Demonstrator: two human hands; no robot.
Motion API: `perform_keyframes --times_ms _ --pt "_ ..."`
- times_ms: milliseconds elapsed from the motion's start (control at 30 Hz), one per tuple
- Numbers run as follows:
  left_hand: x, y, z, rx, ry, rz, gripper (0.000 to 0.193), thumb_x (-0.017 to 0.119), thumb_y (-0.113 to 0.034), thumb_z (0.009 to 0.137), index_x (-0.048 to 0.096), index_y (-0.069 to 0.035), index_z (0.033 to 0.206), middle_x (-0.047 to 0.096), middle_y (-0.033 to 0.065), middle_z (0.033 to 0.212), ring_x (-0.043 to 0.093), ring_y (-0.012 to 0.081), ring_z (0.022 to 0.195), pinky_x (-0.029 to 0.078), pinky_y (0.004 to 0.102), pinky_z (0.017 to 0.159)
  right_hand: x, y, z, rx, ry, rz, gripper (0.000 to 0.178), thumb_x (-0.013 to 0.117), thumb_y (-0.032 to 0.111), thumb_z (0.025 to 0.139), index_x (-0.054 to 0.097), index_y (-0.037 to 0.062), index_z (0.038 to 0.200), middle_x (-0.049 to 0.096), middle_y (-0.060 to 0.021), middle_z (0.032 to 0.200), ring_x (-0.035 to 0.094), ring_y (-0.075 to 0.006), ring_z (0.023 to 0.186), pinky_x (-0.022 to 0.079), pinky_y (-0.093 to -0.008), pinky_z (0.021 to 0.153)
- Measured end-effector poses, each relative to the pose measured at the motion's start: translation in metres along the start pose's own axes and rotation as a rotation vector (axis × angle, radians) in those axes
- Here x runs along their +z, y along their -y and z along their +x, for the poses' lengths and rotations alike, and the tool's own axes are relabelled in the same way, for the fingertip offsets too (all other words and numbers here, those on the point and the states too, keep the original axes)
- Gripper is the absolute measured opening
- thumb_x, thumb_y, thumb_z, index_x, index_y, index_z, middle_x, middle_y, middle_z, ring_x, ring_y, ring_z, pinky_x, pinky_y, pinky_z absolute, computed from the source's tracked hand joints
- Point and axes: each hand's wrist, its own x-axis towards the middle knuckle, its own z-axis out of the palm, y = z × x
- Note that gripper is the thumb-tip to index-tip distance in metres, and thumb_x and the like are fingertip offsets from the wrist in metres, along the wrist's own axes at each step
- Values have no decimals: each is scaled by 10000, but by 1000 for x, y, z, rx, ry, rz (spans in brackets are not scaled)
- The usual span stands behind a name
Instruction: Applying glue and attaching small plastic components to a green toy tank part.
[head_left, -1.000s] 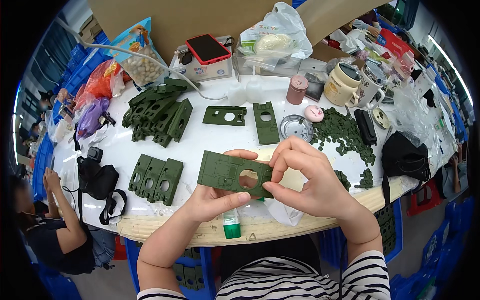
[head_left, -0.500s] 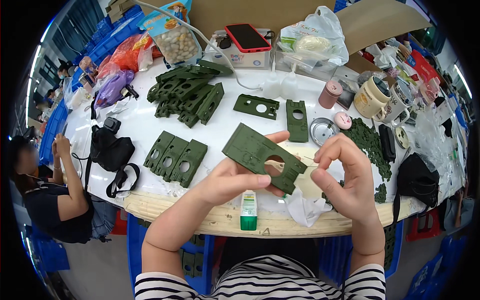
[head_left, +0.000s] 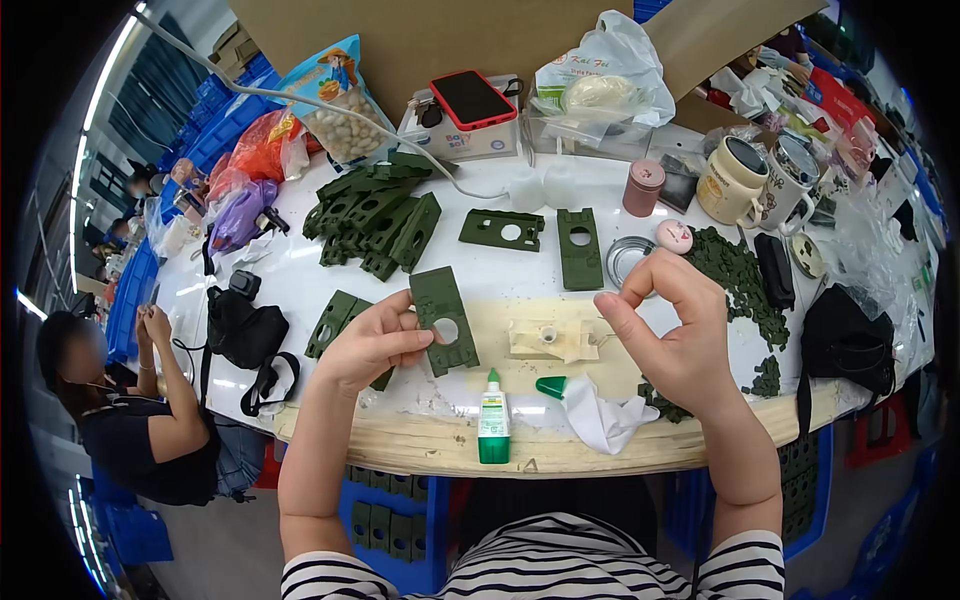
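Left hand (head_left: 375, 345): fingers closed on the green plate (head_left: 438, 300), thumb across its near face beside the round hole.
Green plate: held up over the bench (head_left: 390, 447), left of the taped block (head_left: 520, 342), long side tilted.
Right hand (head_left: 685, 330): empty of any large part; thumb and forefinger narrow, curled almost to a ring. Tips touching, or a tiny piece between them: cannot tell.
Good handling, my judgement: grip by the edges, thumb off the hole and raised detail; steady the plate before the right fingers come near; light pressure, since thin rims may flex.
Near side: glue bottle (head_left: 493, 425), green cap (head_left: 551, 387) and crumpled white cloth (head_left: 605, 415) below the block; cloth could snag a wrist.
Behind left hand: row of plates (head_left: 330, 322), partly hidden, likely to be knocked.
Far side: heaped plates (head_left: 365, 215), two loose plates (head_left: 580, 265).
Right side: scattered small green pieces (head_left: 735, 280), black pouch (head_left: 773, 272); stray pieces easily brushed by a sleeve.
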Motion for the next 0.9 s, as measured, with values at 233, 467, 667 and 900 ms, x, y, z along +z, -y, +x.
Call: perform_keyframes --times_ms 233,467,667,900 --pt "7 -17 19 -199 51 188 584 617 -69 857 350 -4 1371 640 69 1008 632 141 963 535 260 767 -1 -5 0 11 9 -29 205 693 53 762 522 -6 665 516 -75 621 493 -170 566 392 -282 530" --pt "11 -18 23 -203 -48 383 577 614 -92 866 367 -13 1382 513 38 1030 610 121 862 537 248 714 3 -4 -1 7 29 -8 202 693 50 762 524 -6 666 520 -73 624 498 -164 569 395 -275 529" --pt "23 -12 23 -83 -160 482 585 630 -166 880 373 24 1369 504 65 1077 560 113 812 515 261 720 1 -4 -1 7 39 3 201 695 50 764 528 -6 668 522 -71 628 500 -160 570 399 -273 529" --pt "44 12 16 246 -346 1091 762 721 -294 800 353 54 1369 499 163 1142 532 198 944 471 301 783 2 -4 -1 6 48 0 197 696 53 765 533 -6 672 523 -69 626 503 -159 572 399 -271 528"
